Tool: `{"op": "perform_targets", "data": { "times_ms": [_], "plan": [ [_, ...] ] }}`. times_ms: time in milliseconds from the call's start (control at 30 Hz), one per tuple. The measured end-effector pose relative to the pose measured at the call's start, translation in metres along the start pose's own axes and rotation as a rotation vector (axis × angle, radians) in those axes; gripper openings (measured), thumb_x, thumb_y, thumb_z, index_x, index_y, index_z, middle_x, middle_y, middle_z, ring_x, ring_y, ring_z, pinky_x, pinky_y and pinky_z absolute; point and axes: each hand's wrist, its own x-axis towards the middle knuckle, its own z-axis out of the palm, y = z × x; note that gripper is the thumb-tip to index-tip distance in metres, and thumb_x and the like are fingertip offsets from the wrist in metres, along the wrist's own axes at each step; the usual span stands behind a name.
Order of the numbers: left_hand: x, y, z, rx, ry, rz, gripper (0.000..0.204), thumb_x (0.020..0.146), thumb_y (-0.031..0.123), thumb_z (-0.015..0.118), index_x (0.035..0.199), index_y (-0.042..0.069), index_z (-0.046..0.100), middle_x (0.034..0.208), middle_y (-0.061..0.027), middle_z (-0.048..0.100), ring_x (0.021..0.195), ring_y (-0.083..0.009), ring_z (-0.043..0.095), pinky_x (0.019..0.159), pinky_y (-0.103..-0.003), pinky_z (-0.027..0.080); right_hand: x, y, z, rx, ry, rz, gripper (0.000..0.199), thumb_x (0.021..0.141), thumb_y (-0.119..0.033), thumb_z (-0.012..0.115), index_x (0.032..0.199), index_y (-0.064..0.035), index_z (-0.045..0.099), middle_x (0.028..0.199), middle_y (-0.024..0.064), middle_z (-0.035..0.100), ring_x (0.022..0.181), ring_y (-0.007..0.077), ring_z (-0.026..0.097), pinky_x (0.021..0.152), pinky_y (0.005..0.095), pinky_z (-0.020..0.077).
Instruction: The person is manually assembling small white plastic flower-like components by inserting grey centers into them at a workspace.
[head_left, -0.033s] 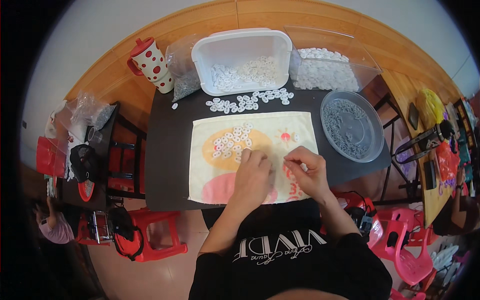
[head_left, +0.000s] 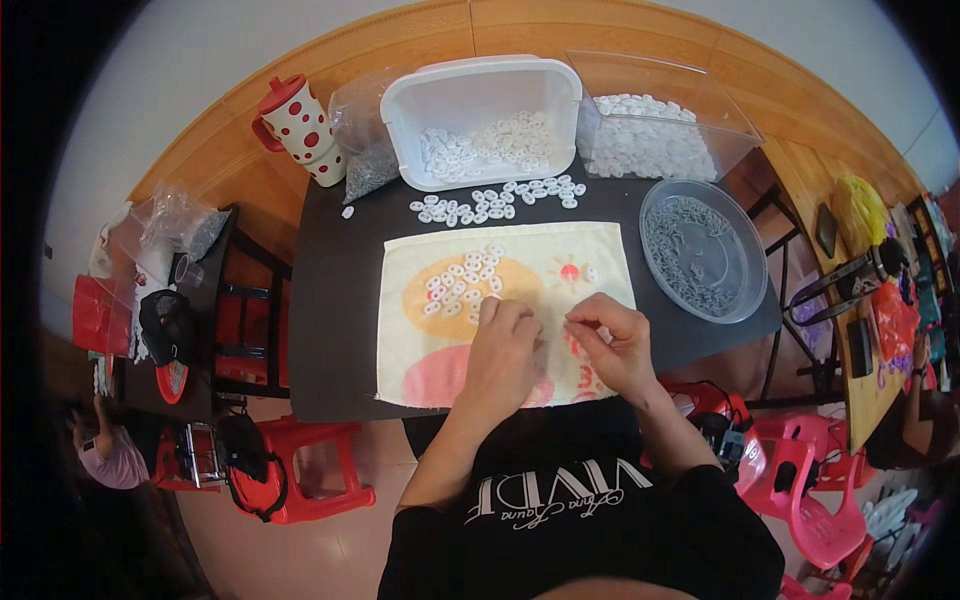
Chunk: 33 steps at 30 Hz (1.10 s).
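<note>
My left hand (head_left: 503, 350) rests over the cream cloth (head_left: 590, 245), its fingers curled and closed. A small white piece shows at its fingertips, but whether it is gripped is hidden. Just right of it, my right hand (head_left: 618, 345) hovers with thumb and forefinger pinched together. What sits in that pinch is too small to make out. Beyond the left hand, several white oval pieces (head_left: 460, 283) with two dark holes each lie in a loose cluster on the cloth's orange patch. One more white piece (head_left: 592, 273) lies apart near the printed sun.
At the back stand a white tub (head_left: 395, 130) and a clear box (head_left: 655, 140) of white pieces, with loose pieces (head_left: 480, 208) before them. A round clear bowl (head_left: 745, 285) of small grey screws stands right. Far left are a spotted tumbler (head_left: 303, 130) and a bag (head_left: 370, 170).
</note>
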Motion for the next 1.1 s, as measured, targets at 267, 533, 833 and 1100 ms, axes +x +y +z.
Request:
{"op": "perform_targets", "data": {
  "times_ms": [267, 533, 833, 1100],
  "plan": [
    [-0.017, -0.007, 0.001, -0.536, 0.088, -0.244, 0.019, 0.081, -0.016, 0.065, 0.094, -0.003, 0.064, 0.089, -0.0107, 0.062, 0.071, -0.0155, 0.062, 0.061, -0.025, 0.049, 0.006, 0.001, 0.009, -0.009, 0.019, -0.24, 0.016, 0.079, 0.015, 0.07, 0.091, 0.0047, 0.068, 0.086, 0.0116, 0.069, 0.077, 0.0195, 0.065, 0.068, 0.028, 0.0504],
    [-0.02, -0.005, -0.005, -0.787, 0.076, -0.331, 0.014, 0.082, -0.01, 0.068, 0.095, -0.005, 0.064, 0.088, -0.0134, 0.062, 0.074, -0.0197, 0.066, 0.064, -0.03, 0.055, 0.007, -0.002, 0.01, -0.106, -0.063, -0.292, 0.016, 0.079, 0.013, 0.07, 0.091, 0.0025, 0.068, 0.086, 0.0128, 0.068, 0.077, 0.0236, 0.065, 0.067, 0.0295, 0.0503],
    [-0.021, -0.006, -0.005, -0.713, 0.069, -0.298, 0.026, 0.082, -0.011, 0.067, 0.107, -0.003, 0.065, 0.09, -0.0144, 0.062, 0.077, -0.0217, 0.066, 0.067, -0.031, 0.055, 0.012, -0.006, 0.008, -0.166, -0.105, -0.375, 0.017, 0.077, 0.012, 0.071, 0.091, 0.0021, 0.068, 0.087, 0.0127, 0.067, 0.077, 0.0256, 0.065, 0.066, 0.0317, 0.0498],
    [-0.018, 0.0, -0.01, -0.626, 0.07, -0.255, 0.027, 0.082, -0.01, 0.067, 0.108, -0.003, 0.066, 0.089, -0.0151, 0.061, 0.078, -0.0246, 0.066, 0.068, -0.032, 0.055, 0.014, -0.006, 0.005, -0.224, -0.138, -0.42, 0.02, 0.073, 0.012, 0.071, 0.089, 0.0005, 0.069, 0.089, 0.0122, 0.067, 0.078, 0.0268, 0.064, 0.066, 0.033, 0.0503]
  ]
}}
